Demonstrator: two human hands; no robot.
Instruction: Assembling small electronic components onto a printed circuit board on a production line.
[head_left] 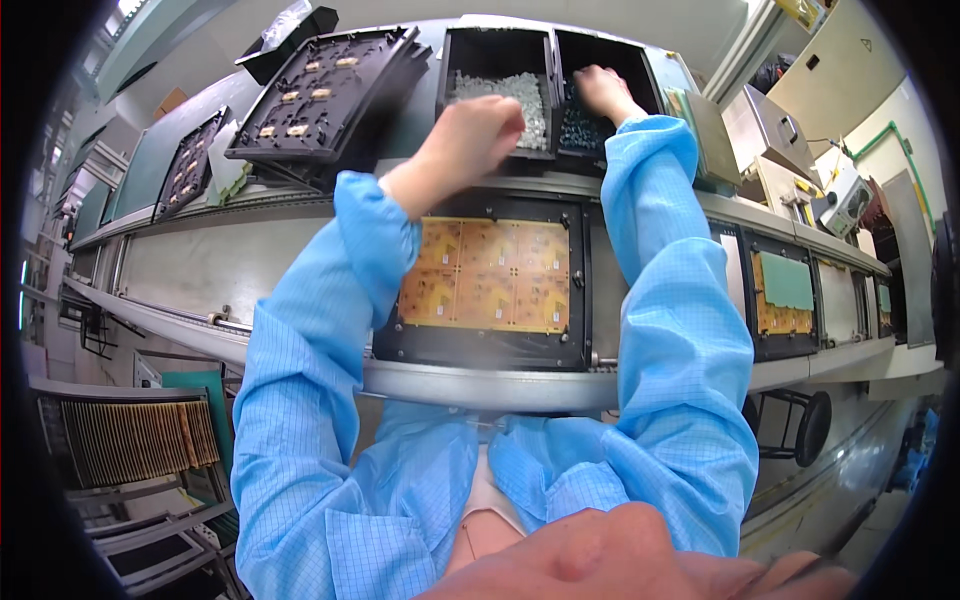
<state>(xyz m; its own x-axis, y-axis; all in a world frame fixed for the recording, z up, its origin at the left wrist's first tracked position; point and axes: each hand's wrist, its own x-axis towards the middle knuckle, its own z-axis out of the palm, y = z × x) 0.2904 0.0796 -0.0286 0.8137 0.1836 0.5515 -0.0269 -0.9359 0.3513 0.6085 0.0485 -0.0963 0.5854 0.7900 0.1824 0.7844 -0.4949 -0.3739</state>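
My left hand (462,148) is lifted over the front of a black bin of pale translucent small parts (520,92). Its fingers are curled closed and slightly blurred; what they hold, if anything, is hidden. Inside the neighbouring black bin, my right hand (606,93) is down among dark small parts (580,128). Those fingers are bent together, and I cannot make out what is between them. Below both hands, a yellow-brown circuit board panel (487,275) lies in a black carrier frame (585,345) on the conveyor.
Black trays with small parts (320,95) are stacked at the back left. Further right on the conveyor (780,375) sits another carrier with a board panel and a green sheet (787,281). A rack of boards (140,440) stands at lower left, a stool (812,430) at lower right.
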